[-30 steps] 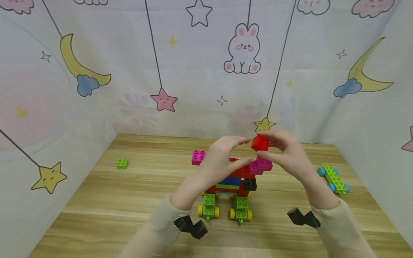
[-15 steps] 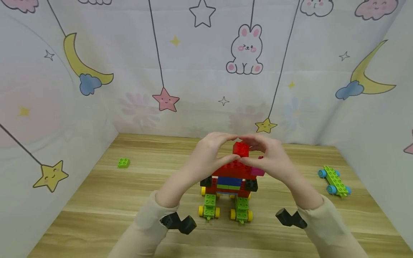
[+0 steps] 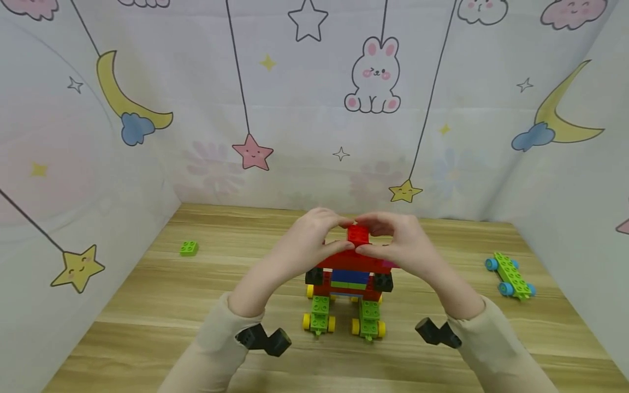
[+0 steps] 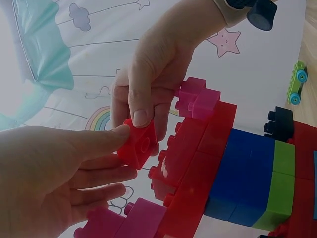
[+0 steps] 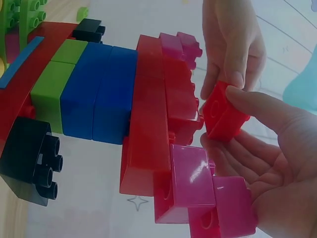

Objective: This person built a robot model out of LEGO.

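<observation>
A small red toy brick [image 3: 357, 234] is between my two hands, just above the studs on top of a brick build. My left hand [image 3: 307, 240] pinches it from the left, thumb in front and fingers behind. From the other side my right hand [image 3: 398, 240] grips it the same way. Below stands the build, with a red top layer [image 4: 198, 163], blue bricks [image 5: 101, 94], black side bricks [image 5: 27, 158] and green wheeled feet [image 3: 320, 311]. Pink stepped bricks [image 4: 133, 218] stick out at both ends of the top; in the head view the hands largely hide them.
A loose light-green brick [image 3: 189, 248] lies on the wooden table [image 3: 196, 305] at the left. To the right is a green wheeled base [image 3: 511, 275] with blue wheels. A patterned cloth [image 3: 295, 109] hangs behind and along both sides.
The red brick has moved left and down, from beside the right pink bricks to over the middle of the build. My left hand has closed in on it, joining the right.
</observation>
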Demonstrator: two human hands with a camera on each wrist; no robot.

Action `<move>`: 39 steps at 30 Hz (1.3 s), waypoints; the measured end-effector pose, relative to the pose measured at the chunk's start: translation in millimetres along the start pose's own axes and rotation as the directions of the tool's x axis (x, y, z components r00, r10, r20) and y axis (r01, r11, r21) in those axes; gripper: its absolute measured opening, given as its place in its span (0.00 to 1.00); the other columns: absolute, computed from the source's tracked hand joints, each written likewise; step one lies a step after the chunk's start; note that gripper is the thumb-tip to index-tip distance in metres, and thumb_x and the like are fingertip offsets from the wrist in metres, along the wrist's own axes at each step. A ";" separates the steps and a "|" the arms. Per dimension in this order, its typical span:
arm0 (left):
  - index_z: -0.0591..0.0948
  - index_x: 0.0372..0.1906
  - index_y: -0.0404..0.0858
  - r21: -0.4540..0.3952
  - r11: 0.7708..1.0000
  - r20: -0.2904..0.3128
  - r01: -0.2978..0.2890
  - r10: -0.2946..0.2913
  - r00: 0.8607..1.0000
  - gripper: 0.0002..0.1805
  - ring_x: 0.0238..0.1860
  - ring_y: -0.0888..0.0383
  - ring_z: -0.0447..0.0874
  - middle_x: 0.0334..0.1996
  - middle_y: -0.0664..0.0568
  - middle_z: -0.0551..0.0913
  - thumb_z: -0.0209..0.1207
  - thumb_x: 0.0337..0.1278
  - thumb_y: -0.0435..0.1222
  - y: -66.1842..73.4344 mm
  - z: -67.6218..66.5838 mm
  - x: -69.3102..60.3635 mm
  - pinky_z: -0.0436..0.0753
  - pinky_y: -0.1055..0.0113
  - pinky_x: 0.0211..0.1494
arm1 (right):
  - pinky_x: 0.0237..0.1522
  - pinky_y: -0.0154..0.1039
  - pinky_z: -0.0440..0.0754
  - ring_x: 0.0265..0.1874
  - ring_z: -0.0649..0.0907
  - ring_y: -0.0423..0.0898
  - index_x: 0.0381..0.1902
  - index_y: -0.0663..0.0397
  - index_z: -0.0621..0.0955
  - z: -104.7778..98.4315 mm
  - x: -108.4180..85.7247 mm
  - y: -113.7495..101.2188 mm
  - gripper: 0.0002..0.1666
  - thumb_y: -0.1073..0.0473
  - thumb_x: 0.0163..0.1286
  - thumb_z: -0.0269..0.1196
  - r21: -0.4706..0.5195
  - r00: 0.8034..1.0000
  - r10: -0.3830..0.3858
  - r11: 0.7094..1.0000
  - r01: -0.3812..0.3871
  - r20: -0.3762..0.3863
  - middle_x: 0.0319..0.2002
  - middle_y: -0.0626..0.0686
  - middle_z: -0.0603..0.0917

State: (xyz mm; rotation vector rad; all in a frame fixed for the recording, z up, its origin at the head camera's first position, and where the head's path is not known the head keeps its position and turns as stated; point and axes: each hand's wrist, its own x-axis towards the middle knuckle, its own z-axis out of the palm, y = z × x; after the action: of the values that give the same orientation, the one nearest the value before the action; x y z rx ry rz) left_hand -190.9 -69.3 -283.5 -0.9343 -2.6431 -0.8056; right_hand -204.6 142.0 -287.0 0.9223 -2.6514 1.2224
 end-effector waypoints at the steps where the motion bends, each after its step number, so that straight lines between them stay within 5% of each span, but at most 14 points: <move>1: 0.83 0.55 0.36 0.000 1.000 0.008 0.005 -0.005 1.000 0.21 0.55 0.53 0.78 0.49 0.49 0.86 0.66 0.59 0.41 -0.5 0.0 0.0 0.80 0.59 0.60 | 0.53 0.50 0.83 0.44 0.86 0.51 0.55 0.62 0.81 0.0 -0.1 -0.3 0.27 0.63 0.57 0.73 -0.002 1.000 0.003 1.000 -0.003 0.002 0.48 0.58 0.86; 7: 0.83 0.53 0.36 -0.002 1.000 0.034 0.018 -0.018 0.999 0.19 0.54 0.53 0.78 0.47 0.50 0.86 0.67 0.58 0.40 -1.9 0.5 0.2 0.79 0.60 0.59 | 0.52 0.52 0.83 0.46 0.86 0.53 0.56 0.63 0.80 -0.4 -0.5 -0.2 0.27 0.63 0.58 0.72 -0.002 0.999 0.023 1.000 -0.023 0.033 0.50 0.59 0.86; 21: 0.83 0.51 0.37 -0.014 0.999 0.089 0.045 -0.043 0.995 0.18 0.53 0.53 0.78 0.47 0.49 0.86 0.66 0.59 0.41 -4.3 3.0 1.1 0.80 0.59 0.58 | 0.51 0.53 0.83 0.47 0.83 0.54 0.52 0.60 0.84 -8.4 -1.7 0.1 0.20 0.62 0.60 0.70 -0.166 0.995 0.024 0.986 -0.008 0.092 0.49 0.57 0.87; 39: 0.83 0.54 0.38 -0.019 0.996 0.125 0.083 -0.080 0.989 0.19 0.52 0.53 0.78 0.48 0.50 0.85 0.66 0.59 0.41 -5.0 4.8 0.3 0.80 0.59 0.57 | 0.41 0.42 0.87 0.45 0.83 0.54 0.50 0.59 0.85 -7.5 0.0 2.3 0.18 0.62 0.61 0.70 -0.169 0.992 0.021 0.986 0.000 0.121 0.46 0.56 0.87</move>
State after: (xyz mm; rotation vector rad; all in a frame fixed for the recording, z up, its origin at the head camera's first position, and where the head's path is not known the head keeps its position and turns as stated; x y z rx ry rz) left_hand -194.5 -69.7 -289.5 -0.9154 -2.8008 -0.8252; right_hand -207.1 148.4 -283.4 0.9855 -2.8045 0.9524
